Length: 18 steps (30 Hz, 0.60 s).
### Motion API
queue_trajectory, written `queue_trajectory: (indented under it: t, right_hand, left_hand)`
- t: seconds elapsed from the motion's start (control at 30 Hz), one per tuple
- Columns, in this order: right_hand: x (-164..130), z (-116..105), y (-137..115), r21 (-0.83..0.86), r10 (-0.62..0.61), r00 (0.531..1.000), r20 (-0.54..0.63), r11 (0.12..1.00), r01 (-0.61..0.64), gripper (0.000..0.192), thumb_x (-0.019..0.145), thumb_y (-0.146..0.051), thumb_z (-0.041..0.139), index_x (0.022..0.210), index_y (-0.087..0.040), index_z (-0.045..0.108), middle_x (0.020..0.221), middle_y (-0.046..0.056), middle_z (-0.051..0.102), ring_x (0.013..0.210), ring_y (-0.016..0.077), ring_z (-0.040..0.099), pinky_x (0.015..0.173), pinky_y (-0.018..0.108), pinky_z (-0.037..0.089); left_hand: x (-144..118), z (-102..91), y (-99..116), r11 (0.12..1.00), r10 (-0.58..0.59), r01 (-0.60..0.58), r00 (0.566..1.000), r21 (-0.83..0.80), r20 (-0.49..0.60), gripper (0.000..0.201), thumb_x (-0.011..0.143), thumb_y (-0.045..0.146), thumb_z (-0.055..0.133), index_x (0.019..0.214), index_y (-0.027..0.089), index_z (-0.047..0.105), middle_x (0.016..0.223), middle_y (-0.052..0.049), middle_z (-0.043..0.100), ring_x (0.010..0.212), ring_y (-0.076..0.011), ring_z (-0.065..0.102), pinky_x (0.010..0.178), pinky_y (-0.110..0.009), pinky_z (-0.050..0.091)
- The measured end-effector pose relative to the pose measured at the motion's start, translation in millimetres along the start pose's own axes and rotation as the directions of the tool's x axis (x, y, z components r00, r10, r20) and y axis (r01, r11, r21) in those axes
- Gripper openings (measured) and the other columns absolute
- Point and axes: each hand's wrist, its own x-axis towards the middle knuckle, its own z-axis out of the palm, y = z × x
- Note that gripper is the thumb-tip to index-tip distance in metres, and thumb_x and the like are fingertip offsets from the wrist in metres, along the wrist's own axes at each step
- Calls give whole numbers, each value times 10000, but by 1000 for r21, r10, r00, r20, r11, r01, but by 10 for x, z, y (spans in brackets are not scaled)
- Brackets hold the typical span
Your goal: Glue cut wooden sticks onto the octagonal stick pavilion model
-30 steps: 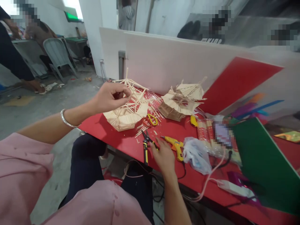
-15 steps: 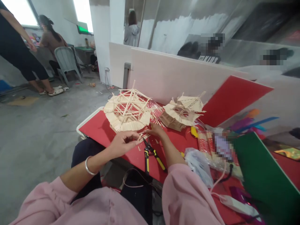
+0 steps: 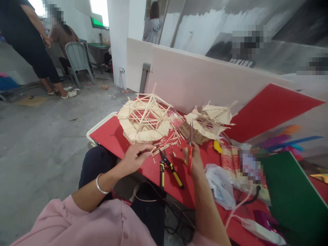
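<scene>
Red scissors [image 3: 190, 147] stand upright in the right hand's [image 3: 194, 160] clamped fingers; left hand [image 3: 134, 158] pinches sticks [image 3: 153, 149].

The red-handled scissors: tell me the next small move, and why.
Probably bring the red-handled scissors in the right hand across to the thin wooden stick pinched by the left hand; the blades point up, away from it.

craft workshop | red table [image 3: 112, 136], stick models [image 3: 145, 119], pliers [image 3: 164, 164] | concrete floor [image 3: 46, 136], plastic chair [image 3: 77, 59]
</scene>
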Motion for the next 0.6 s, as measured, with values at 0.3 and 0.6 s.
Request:
queue_trajectory:
  t: [0.3,0.6]
  right_hand:
    - [-1085,5,-762,-196,-267,915,303,922,334,503,886,-434,593,1339,-225,534,982,74,625,839,206,618,733,325,534]
    - [-1060,112,-859,-157,-361,863,354,887,435,481,913,-397,589,1344,-197,511,944,57,615,794,178,598,713,301,518]
  left_hand:
    - [-241,36,6,989,-60,53,997,140,45,152,897,169,569,924,155,718,853,-42,756,762,-134,681,686,-215,523]
    - [-354,-141,15,924,224,-227,973,307,47,240,875,62,528,853,170,741,845,-60,777,714,-135,692,666,-223,530]
